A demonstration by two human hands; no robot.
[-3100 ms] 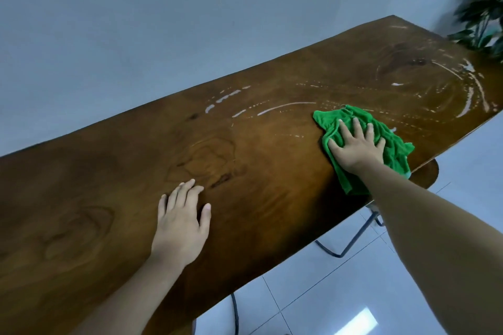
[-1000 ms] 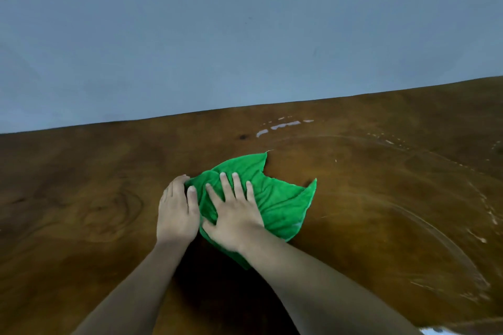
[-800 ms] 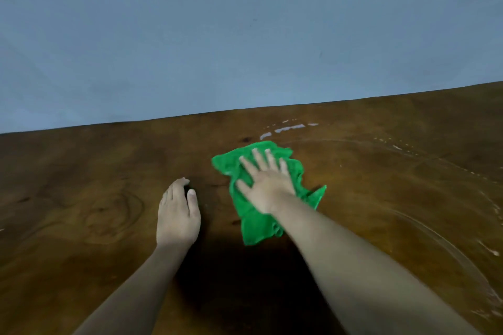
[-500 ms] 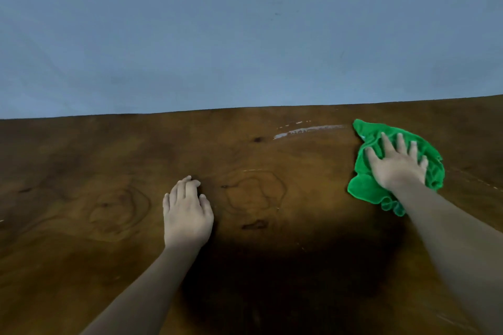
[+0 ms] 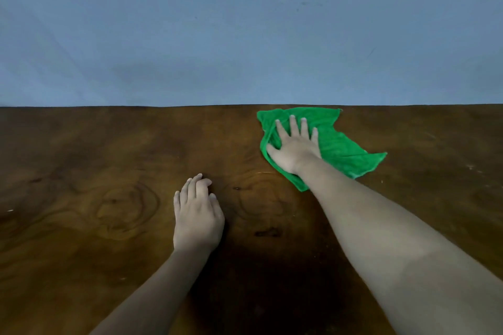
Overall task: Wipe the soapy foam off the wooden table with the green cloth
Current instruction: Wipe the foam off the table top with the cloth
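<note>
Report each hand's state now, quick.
Left hand: open, palm down on the brown wooden table, holding nothing.
Right hand: open, fingers spread, pressing flat on the green cloth.

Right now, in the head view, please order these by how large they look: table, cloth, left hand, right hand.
1. Table
2. Cloth, partly hidden under the right hand
3. Left hand and right hand: not ranked; the left looks larger, but it is nearer the camera.

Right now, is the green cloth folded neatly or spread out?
Spread out loosely, creased: the green cloth lies flat under the right hand.
</note>
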